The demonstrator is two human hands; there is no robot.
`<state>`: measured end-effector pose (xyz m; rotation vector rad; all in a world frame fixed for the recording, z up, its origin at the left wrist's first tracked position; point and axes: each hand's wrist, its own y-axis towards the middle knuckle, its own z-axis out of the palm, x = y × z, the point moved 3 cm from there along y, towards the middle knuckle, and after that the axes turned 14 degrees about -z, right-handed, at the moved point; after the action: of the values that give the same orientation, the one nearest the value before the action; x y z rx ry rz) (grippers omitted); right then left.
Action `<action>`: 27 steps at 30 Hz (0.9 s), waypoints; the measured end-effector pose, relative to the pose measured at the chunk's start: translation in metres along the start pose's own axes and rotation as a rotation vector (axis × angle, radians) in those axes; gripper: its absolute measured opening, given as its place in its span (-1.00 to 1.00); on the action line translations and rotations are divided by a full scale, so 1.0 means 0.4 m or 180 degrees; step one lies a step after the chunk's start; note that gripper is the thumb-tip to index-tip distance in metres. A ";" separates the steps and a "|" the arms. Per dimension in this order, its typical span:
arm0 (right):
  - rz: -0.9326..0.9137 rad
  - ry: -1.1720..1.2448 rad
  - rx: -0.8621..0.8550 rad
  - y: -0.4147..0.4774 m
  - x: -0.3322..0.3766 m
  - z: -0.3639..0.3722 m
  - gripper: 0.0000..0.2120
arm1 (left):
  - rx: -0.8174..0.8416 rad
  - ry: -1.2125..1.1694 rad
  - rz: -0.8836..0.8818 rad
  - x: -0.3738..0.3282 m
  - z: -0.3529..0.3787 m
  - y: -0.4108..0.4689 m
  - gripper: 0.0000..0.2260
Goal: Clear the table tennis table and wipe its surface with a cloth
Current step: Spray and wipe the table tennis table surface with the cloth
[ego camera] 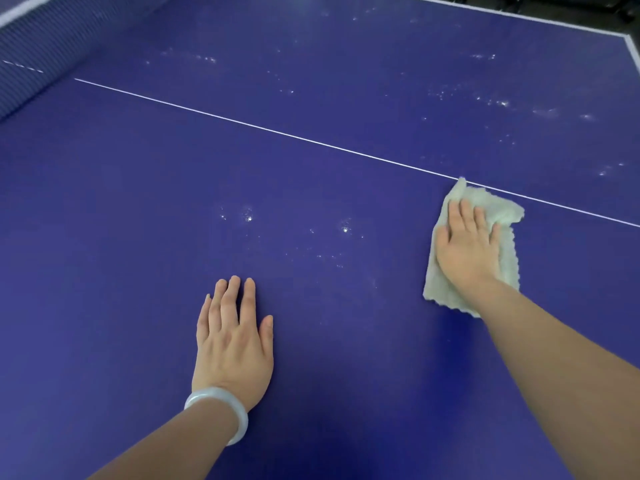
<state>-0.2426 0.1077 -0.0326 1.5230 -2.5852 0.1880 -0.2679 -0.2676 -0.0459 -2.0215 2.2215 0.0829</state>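
Note:
The blue table tennis table (138,220) fills the view, with a thin white centre line running from upper left to right. A pale green cloth (498,209) lies flat on it at the right, its far corner touching the line. My right hand (465,244) presses on the cloth with straight, spread fingers. My left hand (233,337), with a white bangle on the wrist, rests flat on the bare surface near me. Whitish speckled marks (247,216) dot the surface between the hands and across the far half.
The net (41,46) runs along the upper left. The table's white edge line and far right corner (628,39) sit at the top right, with dark floor beyond.

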 end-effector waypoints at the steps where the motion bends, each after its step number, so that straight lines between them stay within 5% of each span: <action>1: 0.0009 0.0048 0.0015 0.041 0.028 0.006 -0.46 | 0.0001 -0.0008 -0.0004 -0.001 0.000 0.000 -0.42; 3: -0.0325 0.0097 0.0154 0.098 0.116 0.018 -0.47 | 0.0000 0.0010 0.0015 -0.002 -0.001 0.000 -0.42; 9: -0.2960 -0.0006 0.0742 0.016 0.288 0.048 -0.50 | -0.0006 0.0001 -0.0004 0.000 -0.002 0.000 -0.42; 14: -0.1713 -0.0070 0.0278 0.130 0.100 0.014 -0.50 | -0.0036 0.0075 0.0013 -0.003 -0.002 0.000 -0.44; 18: -0.1325 -0.0035 0.0283 0.243 0.193 0.028 -0.48 | -0.0007 0.0043 -0.0006 -0.001 -0.003 0.002 -0.44; 23: -0.2759 0.0096 0.0778 0.175 0.383 0.049 -0.51 | 0.0028 -0.0012 -0.0024 -0.006 -0.010 -0.001 -0.41; 25: -0.3372 0.0152 0.0968 0.099 0.364 0.049 -0.50 | 0.0049 -0.0031 -0.0042 -0.005 -0.010 0.000 -0.41; 27: -0.3387 0.0269 0.0961 0.068 0.273 0.034 -0.50 | 0.0028 -0.0064 -0.0049 -0.006 -0.011 0.000 -0.41</action>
<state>-0.3198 0.0246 -0.0274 2.6489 -1.4071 0.4935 -0.2680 -0.2659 -0.0413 -2.0239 2.1903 0.0913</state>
